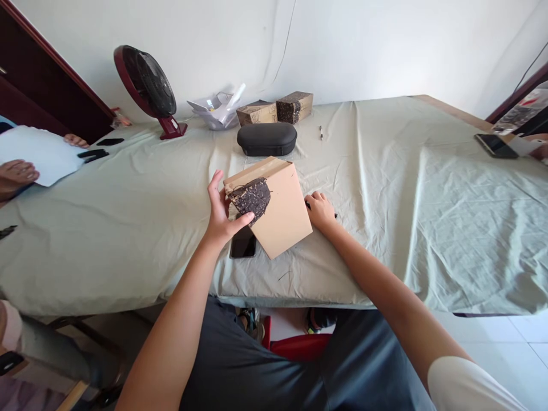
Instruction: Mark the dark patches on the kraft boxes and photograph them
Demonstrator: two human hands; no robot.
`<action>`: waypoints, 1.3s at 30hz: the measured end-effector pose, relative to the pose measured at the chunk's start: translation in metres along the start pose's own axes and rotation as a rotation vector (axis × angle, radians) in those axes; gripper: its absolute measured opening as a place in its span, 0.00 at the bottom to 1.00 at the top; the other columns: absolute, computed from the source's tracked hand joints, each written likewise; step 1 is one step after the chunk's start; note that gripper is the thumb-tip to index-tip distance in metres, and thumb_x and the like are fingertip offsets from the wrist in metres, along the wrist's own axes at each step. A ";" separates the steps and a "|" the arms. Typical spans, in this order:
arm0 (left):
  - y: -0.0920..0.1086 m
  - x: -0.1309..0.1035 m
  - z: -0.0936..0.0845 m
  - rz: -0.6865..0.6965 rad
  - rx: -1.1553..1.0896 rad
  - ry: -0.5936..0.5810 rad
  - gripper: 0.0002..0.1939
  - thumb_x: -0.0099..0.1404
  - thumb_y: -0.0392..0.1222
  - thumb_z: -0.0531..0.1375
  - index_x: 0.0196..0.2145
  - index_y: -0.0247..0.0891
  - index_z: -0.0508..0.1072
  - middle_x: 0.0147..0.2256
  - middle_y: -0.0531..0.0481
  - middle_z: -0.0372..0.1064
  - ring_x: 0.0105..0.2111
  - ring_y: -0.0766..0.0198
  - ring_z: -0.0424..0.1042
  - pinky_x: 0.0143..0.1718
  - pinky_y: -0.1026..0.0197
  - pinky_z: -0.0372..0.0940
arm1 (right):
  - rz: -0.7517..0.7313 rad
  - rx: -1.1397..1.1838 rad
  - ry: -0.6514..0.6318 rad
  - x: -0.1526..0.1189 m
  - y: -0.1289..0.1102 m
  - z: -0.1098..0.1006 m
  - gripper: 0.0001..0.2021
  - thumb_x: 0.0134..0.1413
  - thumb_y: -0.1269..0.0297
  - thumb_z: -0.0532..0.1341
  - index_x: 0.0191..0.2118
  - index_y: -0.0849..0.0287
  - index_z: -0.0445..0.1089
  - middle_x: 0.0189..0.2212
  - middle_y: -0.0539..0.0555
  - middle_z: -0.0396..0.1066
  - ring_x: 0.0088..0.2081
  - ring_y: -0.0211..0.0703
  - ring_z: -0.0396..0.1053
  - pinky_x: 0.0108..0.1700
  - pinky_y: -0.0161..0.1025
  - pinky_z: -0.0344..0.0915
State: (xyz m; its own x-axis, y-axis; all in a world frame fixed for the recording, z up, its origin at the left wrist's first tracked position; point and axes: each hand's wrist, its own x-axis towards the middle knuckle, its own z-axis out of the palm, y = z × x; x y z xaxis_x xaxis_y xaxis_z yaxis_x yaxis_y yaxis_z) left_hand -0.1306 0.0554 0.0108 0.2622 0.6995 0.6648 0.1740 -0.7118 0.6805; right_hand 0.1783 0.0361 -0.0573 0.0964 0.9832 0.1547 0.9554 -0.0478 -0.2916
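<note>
A cardboard box [286, 211] rests tilted on the cloth in front of me. One corner of it carries a patch densely covered in black ink marks [253, 198]. My left hand [222, 211] grips that corner, thumb on the dark patch and fingers behind the left edge. Just right of the box, my right hand [321, 210] is closed near the cloth around a thin black pen, whose dark ends peek out on both sides; most of it is hidden. A phone [243, 242] lies partly under the box's left side.
Behind the box sits a black zip case [266, 139]. Farther back are two patterned boxes [257, 113], a clear plastic basket [217, 119], a small pen [321, 133] and a fan [148, 83]. Other people's hands [19, 171] hold paper at left; another phone [496, 146] lies right.
</note>
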 end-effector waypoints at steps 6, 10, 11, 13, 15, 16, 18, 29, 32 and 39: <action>0.000 -0.001 0.002 -0.050 -0.040 0.004 0.64 0.48 0.68 0.76 0.72 0.52 0.47 0.74 0.34 0.44 0.66 0.39 0.67 0.64 0.38 0.69 | 0.209 0.081 0.072 0.008 0.012 -0.003 0.13 0.75 0.63 0.51 0.55 0.62 0.67 0.59 0.67 0.68 0.52 0.55 0.73 0.45 0.44 0.67; 0.004 -0.002 0.004 -0.085 -0.094 -0.008 0.63 0.50 0.63 0.77 0.72 0.51 0.47 0.67 0.36 0.57 0.65 0.40 0.69 0.65 0.38 0.68 | 0.271 0.083 0.131 0.006 0.026 -0.018 0.16 0.77 0.62 0.46 0.54 0.63 0.67 0.58 0.67 0.69 0.46 0.52 0.74 0.40 0.43 0.64; 0.005 -0.002 0.004 -0.092 -0.104 -0.010 0.63 0.50 0.62 0.77 0.72 0.51 0.47 0.67 0.36 0.58 0.65 0.41 0.69 0.66 0.37 0.68 | 0.279 0.085 0.147 0.004 0.029 -0.021 0.18 0.77 0.59 0.45 0.52 0.61 0.69 0.55 0.66 0.71 0.44 0.52 0.74 0.39 0.42 0.63; 0.007 -0.003 0.005 -0.100 -0.114 -0.009 0.63 0.49 0.61 0.77 0.72 0.51 0.48 0.66 0.36 0.59 0.65 0.41 0.69 0.66 0.37 0.67 | 0.296 0.094 0.161 0.001 0.034 -0.027 0.22 0.77 0.51 0.45 0.45 0.59 0.72 0.47 0.63 0.75 0.42 0.52 0.74 0.37 0.41 0.59; 0.007 -0.003 0.005 -0.094 -0.117 -0.004 0.62 0.49 0.61 0.77 0.72 0.51 0.48 0.66 0.36 0.58 0.65 0.41 0.68 0.67 0.37 0.66 | 0.329 0.100 0.142 -0.001 0.037 -0.030 0.30 0.73 0.39 0.47 0.35 0.57 0.73 0.37 0.61 0.76 0.38 0.52 0.74 0.34 0.40 0.55; 0.007 -0.003 0.006 -0.082 -0.116 -0.003 0.62 0.50 0.61 0.77 0.72 0.51 0.49 0.67 0.37 0.57 0.65 0.40 0.68 0.67 0.37 0.65 | 0.349 0.099 0.126 -0.001 0.038 -0.031 0.32 0.71 0.35 0.48 0.30 0.57 0.72 0.33 0.60 0.76 0.36 0.51 0.73 0.33 0.40 0.54; 0.006 -0.002 0.006 -0.059 -0.113 -0.003 0.61 0.50 0.61 0.77 0.72 0.51 0.49 0.68 0.37 0.55 0.65 0.40 0.68 0.68 0.37 0.64 | 0.376 0.093 0.098 -0.001 0.038 -0.032 0.34 0.69 0.34 0.49 0.26 0.57 0.71 0.28 0.60 0.74 0.33 0.51 0.73 0.32 0.40 0.52; -0.002 -0.004 0.007 -0.061 -0.118 -0.022 0.64 0.49 0.65 0.77 0.73 0.54 0.48 0.73 0.37 0.45 0.71 0.36 0.58 0.72 0.29 0.56 | 0.249 -0.007 0.069 -0.006 0.026 -0.020 0.26 0.69 0.47 0.56 0.57 0.64 0.74 0.56 0.71 0.74 0.61 0.71 0.65 0.60 0.59 0.62; -0.003 -0.003 0.009 -0.038 -0.115 -0.026 0.63 0.49 0.66 0.77 0.72 0.55 0.48 0.74 0.38 0.45 0.72 0.36 0.57 0.73 0.30 0.55 | 0.029 0.278 0.048 -0.013 0.023 -0.023 0.38 0.72 0.40 0.48 0.74 0.65 0.58 0.68 0.74 0.63 0.70 0.72 0.56 0.70 0.69 0.50; 0.013 0.003 0.010 -0.158 -0.152 -0.008 0.60 0.48 0.72 0.73 0.72 0.57 0.53 0.75 0.41 0.50 0.71 0.38 0.61 0.69 0.36 0.63 | -0.483 1.263 -0.378 -0.036 -0.011 -0.012 0.64 0.46 0.33 0.72 0.80 0.45 0.36 0.74 0.61 0.60 0.70 0.64 0.64 0.67 0.61 0.68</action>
State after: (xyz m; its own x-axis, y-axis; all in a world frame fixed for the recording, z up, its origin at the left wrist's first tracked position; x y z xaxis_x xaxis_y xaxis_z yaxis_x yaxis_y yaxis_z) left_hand -0.1184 0.0470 0.0187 0.2502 0.8008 0.5442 0.0689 -0.5753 0.8150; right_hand 0.1672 -0.0009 -0.0485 -0.4378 0.8541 0.2807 -0.0400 0.2934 -0.9552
